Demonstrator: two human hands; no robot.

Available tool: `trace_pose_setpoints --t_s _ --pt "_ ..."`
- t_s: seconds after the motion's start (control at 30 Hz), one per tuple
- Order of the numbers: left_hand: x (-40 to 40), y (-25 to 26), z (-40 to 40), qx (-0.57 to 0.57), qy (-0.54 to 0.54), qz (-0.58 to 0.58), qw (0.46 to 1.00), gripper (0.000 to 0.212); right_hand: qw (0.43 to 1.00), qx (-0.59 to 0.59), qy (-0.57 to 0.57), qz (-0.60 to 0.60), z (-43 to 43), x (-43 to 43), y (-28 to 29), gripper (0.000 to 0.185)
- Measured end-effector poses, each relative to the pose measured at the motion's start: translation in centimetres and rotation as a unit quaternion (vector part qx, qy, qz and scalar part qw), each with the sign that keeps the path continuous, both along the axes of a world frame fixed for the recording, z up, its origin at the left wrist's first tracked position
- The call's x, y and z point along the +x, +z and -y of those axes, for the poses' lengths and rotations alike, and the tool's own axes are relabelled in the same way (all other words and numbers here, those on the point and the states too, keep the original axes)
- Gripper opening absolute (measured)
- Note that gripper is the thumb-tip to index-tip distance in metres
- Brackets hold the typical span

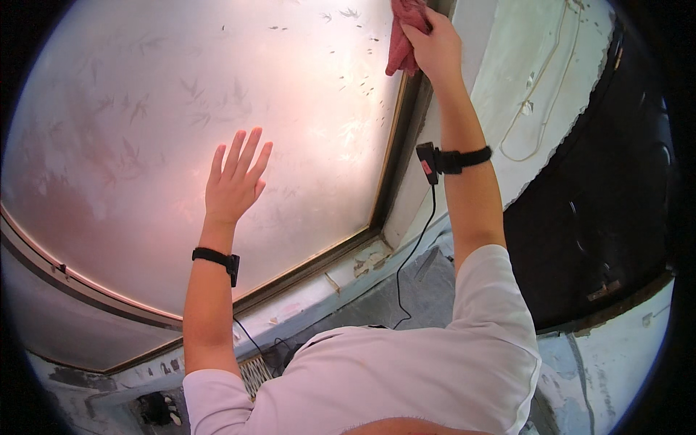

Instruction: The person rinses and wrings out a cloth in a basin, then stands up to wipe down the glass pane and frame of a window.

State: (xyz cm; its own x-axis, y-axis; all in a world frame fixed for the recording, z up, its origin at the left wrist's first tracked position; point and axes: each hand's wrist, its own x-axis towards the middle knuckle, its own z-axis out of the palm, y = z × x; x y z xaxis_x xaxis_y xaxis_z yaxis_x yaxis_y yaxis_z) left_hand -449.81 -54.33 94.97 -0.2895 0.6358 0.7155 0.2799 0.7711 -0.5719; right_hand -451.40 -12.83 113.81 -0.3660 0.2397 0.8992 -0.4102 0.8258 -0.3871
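Note:
A frosted glass pane (163, 239) with a pattern of leaf sprigs fills the left and middle of the view. My left hand (232, 187) is spread before it, palm towards the glass and holding nothing. Whether the palm touches the pane I cannot tell. At the top, my right hand (441, 49) grips a bunched red cloth (401, 49) beside the right edge of the glass. Part of the cloth hangs down below my fingers, and its upper end is cut off by the picture's rim.
A dark window frame (394, 163) borders the pane, above a chipped sill (331, 288). To the right are a wall with a looped cord (535, 147) and a dark glossy panel (576, 234). A black cable (402, 266) hangs from the device strapped to my right forearm.

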Motion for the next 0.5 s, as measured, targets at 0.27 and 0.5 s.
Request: trace_pose_setpoints --t_s 0.27,0.5 --pt "-0.3 -0.1 0.0 -0.001 0.000 -0.002 1.000 0.082 0.994 0.098 0.019 -0.053 6.1 1.0 -1.2 0.037" --pt "-0.6 -0.4 0.0 -0.003 0.005 -0.001 1.000 0.086 0.969 0.199 0.142 -0.032 8.2 2.1 -5.8 0.023"
